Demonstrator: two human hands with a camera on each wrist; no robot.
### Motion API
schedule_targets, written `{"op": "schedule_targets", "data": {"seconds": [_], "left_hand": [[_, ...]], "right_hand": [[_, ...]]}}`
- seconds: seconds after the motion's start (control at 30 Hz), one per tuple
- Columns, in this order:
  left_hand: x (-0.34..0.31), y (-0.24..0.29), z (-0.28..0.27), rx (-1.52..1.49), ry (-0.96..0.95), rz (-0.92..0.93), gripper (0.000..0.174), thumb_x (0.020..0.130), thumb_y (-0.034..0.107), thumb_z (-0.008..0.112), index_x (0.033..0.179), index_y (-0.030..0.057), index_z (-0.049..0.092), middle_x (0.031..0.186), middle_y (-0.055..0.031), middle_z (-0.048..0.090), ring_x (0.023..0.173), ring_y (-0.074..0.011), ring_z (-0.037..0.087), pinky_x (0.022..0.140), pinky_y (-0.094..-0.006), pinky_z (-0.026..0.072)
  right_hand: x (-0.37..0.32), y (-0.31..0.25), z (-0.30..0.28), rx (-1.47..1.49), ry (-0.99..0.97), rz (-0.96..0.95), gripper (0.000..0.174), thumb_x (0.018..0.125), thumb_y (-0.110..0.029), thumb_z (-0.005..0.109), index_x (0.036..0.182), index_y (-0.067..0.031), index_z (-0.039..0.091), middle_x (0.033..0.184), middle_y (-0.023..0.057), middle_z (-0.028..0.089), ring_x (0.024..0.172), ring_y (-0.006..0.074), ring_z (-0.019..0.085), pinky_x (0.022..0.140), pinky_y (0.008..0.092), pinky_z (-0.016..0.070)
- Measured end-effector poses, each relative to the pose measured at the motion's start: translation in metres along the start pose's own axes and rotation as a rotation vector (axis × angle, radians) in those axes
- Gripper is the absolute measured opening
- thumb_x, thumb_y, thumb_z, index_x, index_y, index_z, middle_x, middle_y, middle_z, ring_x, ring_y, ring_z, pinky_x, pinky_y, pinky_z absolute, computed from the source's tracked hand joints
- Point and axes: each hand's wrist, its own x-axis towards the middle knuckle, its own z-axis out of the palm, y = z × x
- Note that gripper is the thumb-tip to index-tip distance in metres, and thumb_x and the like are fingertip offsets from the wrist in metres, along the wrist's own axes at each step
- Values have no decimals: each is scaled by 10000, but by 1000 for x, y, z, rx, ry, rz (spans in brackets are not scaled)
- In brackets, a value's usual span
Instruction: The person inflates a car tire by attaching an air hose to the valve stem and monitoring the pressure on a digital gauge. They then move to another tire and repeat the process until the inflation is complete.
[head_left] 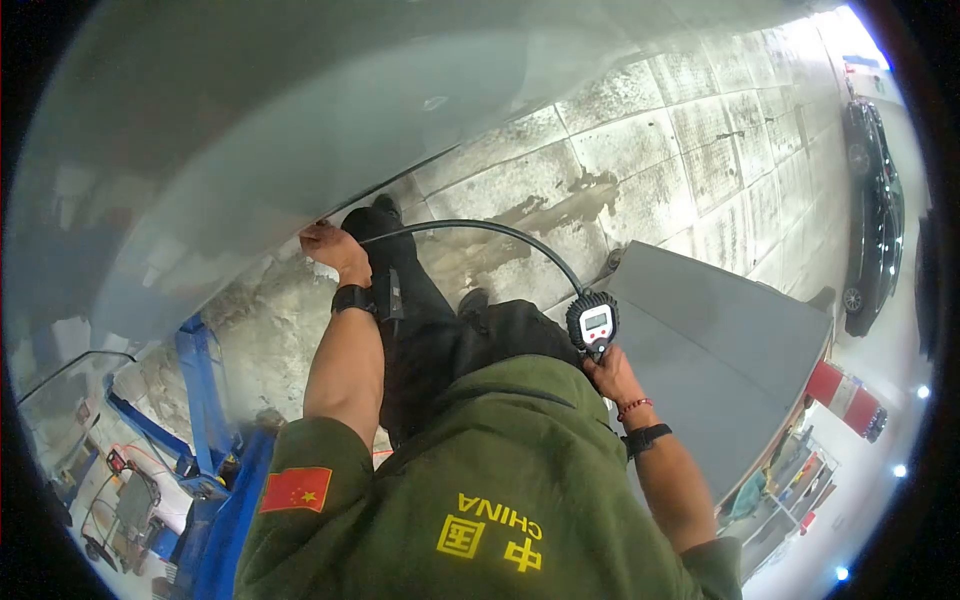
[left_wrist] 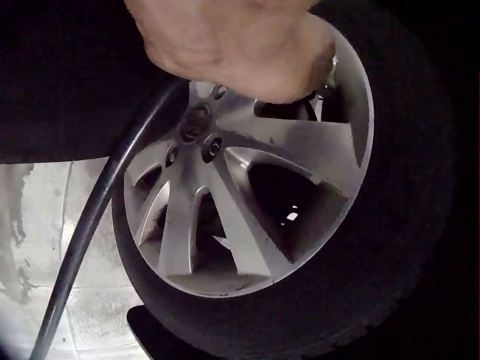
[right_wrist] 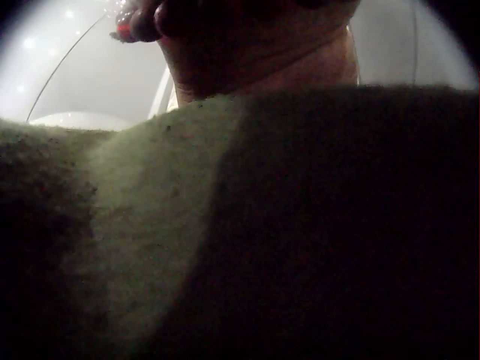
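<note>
My right hand (head_left: 615,375) grips the handle of a digital tire pressure gauge (head_left: 597,320), a black round housing with a small screen, near my waist. A black air hose (head_left: 490,226) arcs from the gauge across to my left hand (head_left: 338,252), which holds its far end at the lower edge of the car body. In the left wrist view, the left hand (left_wrist: 240,49) is over the upper part of a silver alloy wheel (left_wrist: 300,146) with a dark tire (left_wrist: 405,187); its fingertips are hidden. The right wrist view shows mostly green cloth (right_wrist: 165,202) below the right hand (right_wrist: 262,45).
A grey car body (head_left: 250,120) fills the upper left. Blue lift arms (head_left: 205,390) stand at the lower left. To the right is a large grey panel (head_left: 700,350), with a dark car (head_left: 870,210) parked beyond it. The tiled floor (head_left: 640,130) has wet stains.
</note>
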Motion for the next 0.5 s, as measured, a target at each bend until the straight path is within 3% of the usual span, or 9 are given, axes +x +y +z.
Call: {"op": "schedule_targets", "data": {"seconds": [0.07, 0.1, 0.17, 0.23, 0.27, 0.37, 0.4, 0.43, 0.5], "left_hand": [[73, -59, -38, 186, -274, 273, 453, 969, 248, 430, 1317, -42, 416, 1398, -225, 386, 1307, -266, 379, 1002, -345, 382], [93, -77, -49, 193, -278, 271, 453, 969, 248, 430, 1317, -42, 416, 1398, -225, 386, 1307, -266, 379, 1002, -345, 382], [114, -102, -59, 354, -348, 839, 360, 949, 173, 411, 1231, -48, 449, 1287, -163, 479, 1159, -269, 491, 987, -369, 390], [38, -33, -29, 2360, -32, 946, 434, 936, 151, 423, 1328, -36, 406, 1388, -234, 390, 1265, -338, 416, 1012, -403, 367], [33, -30, -20, 2519, -23, 834, 506, 918, 137, 433, 1391, -17, 338, 1440, -270, 300, 1323, -396, 330, 1036, -429, 334], [44, -31, -28, 2427, -103, 956, 661, 827, 290, 591, 1376, -9, 375, 1444, -268, 293, 1334, -406, 301, 1049, -421, 314], [18, -10, -14, 2502, -160, 840, 659, 819, 303, 598, 1368, 1, 396, 1448, -274, 278, 1324, -409, 316, 1035, -410, 330], [24, -13, -14, 2502, -49, 957, 650, 808, 316, 617, 1346, 4, 427, 1430, -284, 301, 1299, -405, 355, 1009, -397, 358], [9, -2, -11, 2491, -128, 855, 610, 812, 311, 623, 1314, 4, 462, 1412, -262, 346, 1278, -364, 397, 982, -382, 386]], "right_hand": [[-4, -5, 0, -6, 8, 4, 269, 779, -178, 627, 859, 71, 565, 774, 276, 597, 728, 404, 580, 703, 423, 472], [-6, -18, -5, 12, -27, 58, 320, 783, -204, 641, 920, 74, 558, 851, 291, 589, 820, 426, 573, 741, 433, 468], [-2, -20, 2, 35, -56, 121, 376, 787, -230, 655, 980, 76, 552, 929, 307, 581, 912, 448, 566, 778, 444, 465], [5, 4, 13, 38, 7, -58, 353, 791, -208, 640, 1027, 44, 564, 954, 293, 587, 923, 443, 568, 788, 452, 469], [2, -7, 8, 18, 31, -48, 345, 795, -200, 630, 1043, 32, 568, 956, 284, 596, 926, 438, 572, 797, 458, 468], [1, -48, -9, 21, 23, 85, 320, 802, -183, 615, 1056, 8, 578, 957, 271, 612, 931, 416, 584, 812, 453, 464], [4, -55, -13, 24, 41, 105, 320, 802, -183, 615, 1056, 8, 578, 957, 271, 612, 931, 416, 584, 812, 453, 464], [7, -61, -16, 72, 12, 139, 313, 805, -177, 614, 1057, 6, 580, 957, 271, 612, 930, 410, 585, 812, 445, 464], [4, -64, -14, 127, -8, 182, 305, 808, -170, 613, 1057, 4, 582, 958, 271, 612, 928, 405, 587, 812, 438, 464]]}}
